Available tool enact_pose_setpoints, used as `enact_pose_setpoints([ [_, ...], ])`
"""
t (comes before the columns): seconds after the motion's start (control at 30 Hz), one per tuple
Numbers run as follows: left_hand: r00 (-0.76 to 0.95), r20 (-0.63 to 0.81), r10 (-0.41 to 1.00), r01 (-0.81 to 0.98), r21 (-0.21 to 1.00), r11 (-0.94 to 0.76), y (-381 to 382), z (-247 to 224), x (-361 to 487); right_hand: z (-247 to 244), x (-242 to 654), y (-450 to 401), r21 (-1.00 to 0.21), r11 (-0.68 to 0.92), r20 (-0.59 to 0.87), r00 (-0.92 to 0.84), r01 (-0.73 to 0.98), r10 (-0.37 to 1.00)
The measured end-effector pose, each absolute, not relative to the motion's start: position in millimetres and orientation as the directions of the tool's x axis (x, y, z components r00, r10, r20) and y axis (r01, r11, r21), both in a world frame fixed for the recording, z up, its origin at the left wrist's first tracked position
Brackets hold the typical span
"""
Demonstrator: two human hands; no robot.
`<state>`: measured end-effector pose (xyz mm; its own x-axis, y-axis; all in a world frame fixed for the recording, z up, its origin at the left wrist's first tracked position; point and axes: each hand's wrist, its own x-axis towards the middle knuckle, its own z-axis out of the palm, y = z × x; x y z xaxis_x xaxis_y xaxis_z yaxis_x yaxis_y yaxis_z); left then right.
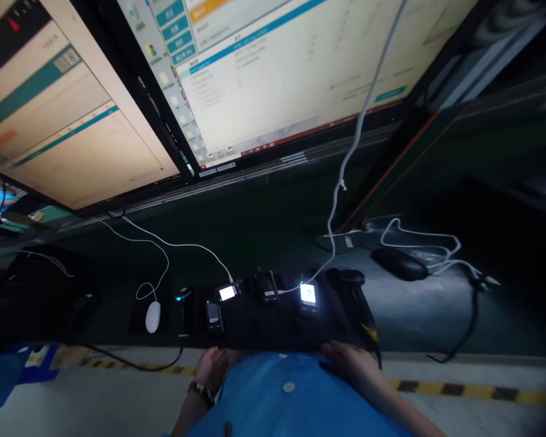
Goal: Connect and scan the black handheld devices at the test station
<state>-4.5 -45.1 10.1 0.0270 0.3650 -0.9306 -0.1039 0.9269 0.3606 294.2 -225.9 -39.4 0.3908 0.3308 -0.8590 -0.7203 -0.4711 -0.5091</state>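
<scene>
At the near table edge, my left hand (211,365) looks loosely curled, with a dark wristwatch on its wrist. My right hand (347,358) rests at the same edge, on the other side of my blue shirt; shadow hides most of its fingers. No held item shows in either hand. Beyond them on a black mat lie several small devices, among them a dark one with a grey screen (214,315), one with a lit white screen (227,292), a cabled dark one (268,286) and a brightly lit one (308,294). A black handheld scanner (352,294) lies near my right hand.
Two large monitors (277,79) stand behind, showing software windows. A white mouse (153,317) and a slim black device with a blue light (183,306) are at left. A black mouse (399,263) and loose cables lie at right. A white cable (346,158) hangs across the middle.
</scene>
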Motion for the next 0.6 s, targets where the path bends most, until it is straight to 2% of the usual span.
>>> enact_pose_setpoints([
  [0.13,0.02,-0.932,0.363,-0.217,0.35,0.911,-29,-1,1,-35,298,-203,-0.534,-0.44,-0.845,0.444,-0.722,0.298],
  [0.37,0.083,-0.883,0.463,-0.358,0.407,0.84,21,-4,26,-37,316,-140,-0.715,-0.484,-0.685,0.646,-0.505,0.338],
  [0.6,0.081,-0.818,0.57,-0.361,0.509,0.781,75,-5,68,-32,335,-73,-0.811,-0.505,-0.518,0.765,-0.296,0.383],
])
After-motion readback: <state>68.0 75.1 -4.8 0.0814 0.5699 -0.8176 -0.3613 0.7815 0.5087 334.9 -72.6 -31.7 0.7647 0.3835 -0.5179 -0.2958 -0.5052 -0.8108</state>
